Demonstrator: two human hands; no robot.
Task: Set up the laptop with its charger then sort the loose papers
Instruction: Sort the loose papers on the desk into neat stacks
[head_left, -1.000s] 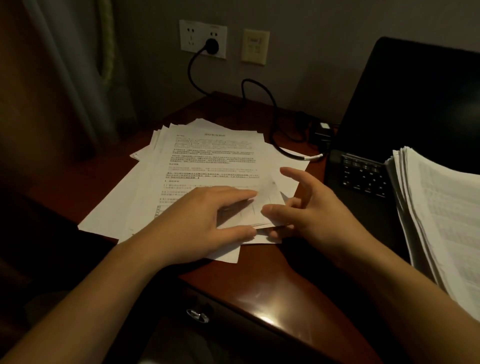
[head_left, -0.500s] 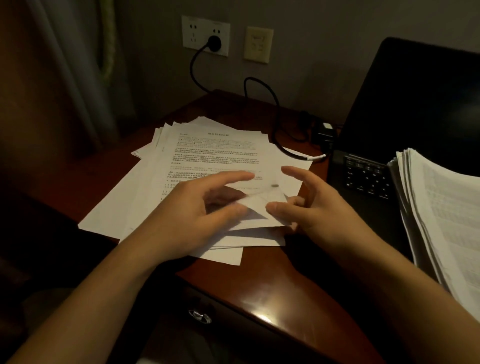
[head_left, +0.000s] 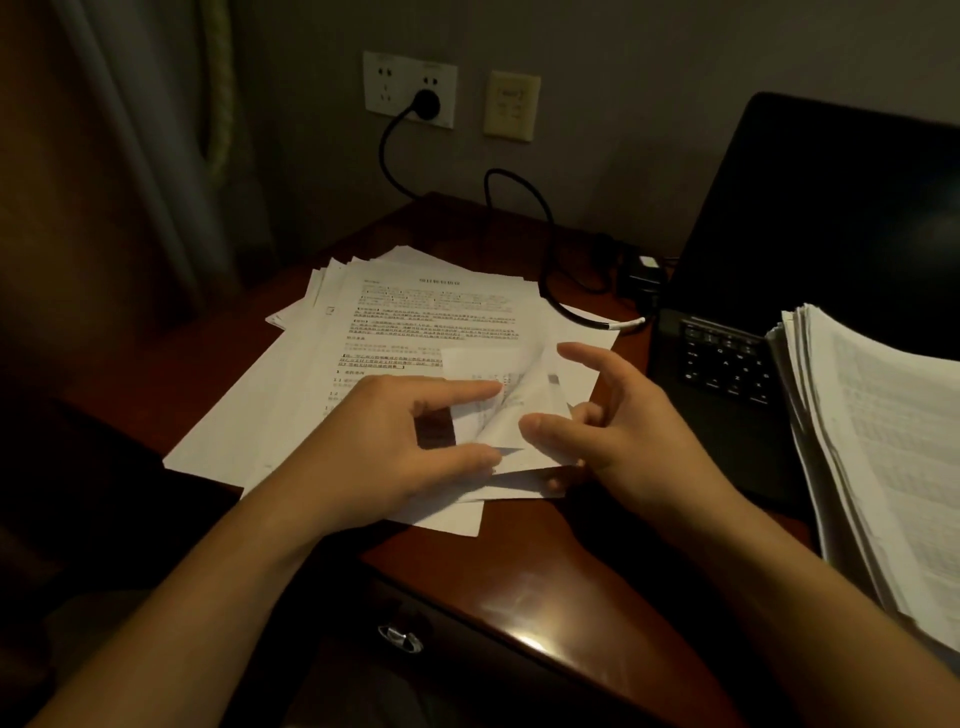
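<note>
dark red wooden table (head_left: 545, 587): black laptop (head_left: 727, 374) open at its right edge, with a thick stack of white printed paper (head_left: 883, 441) overlapping the laptop's right side. loose white printed sheets (head_left: 415, 322) lie fanned at the middle. my left hand (head_left: 395, 441), fingers spread, touches their raised corner; my right hand (head_left: 634, 431) pinches it. black charger cable (head_left: 545, 249) crosses the far edge.

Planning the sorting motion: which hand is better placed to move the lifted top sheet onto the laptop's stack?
Likely right. The right hand pinches the lifted corner of the top sheet and lies beside the paper stack on the laptop; the left hand touches the sheet and is farther away.
</note>
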